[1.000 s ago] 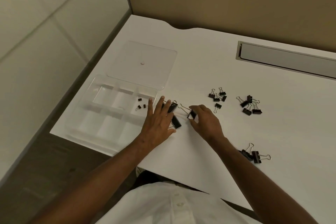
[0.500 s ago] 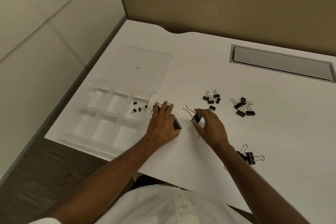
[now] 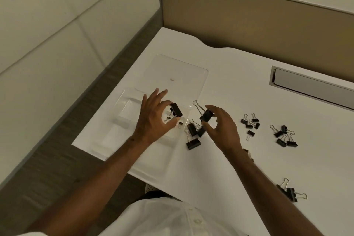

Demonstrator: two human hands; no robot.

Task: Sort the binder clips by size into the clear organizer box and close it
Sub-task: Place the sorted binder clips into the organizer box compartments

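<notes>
My left hand holds a large black binder clip between thumb and fingers, above the right end of the clear organizer box. My right hand grips another large clip by its body, silver handle pointing up-left. Three large clips lie on the white desk between my hands. Tiny clips show in a box compartment under my left hand. The box's clear lid lies flat behind it.
A cluster of small clips and one of medium clips lie to the right. Two more large clips sit near my right forearm. A grey cable tray is recessed at right. The tan partition stands behind.
Both hands have lifted off the desk, each raising a large clip. My left hand moved left and up over the box. The camera view shifted.
</notes>
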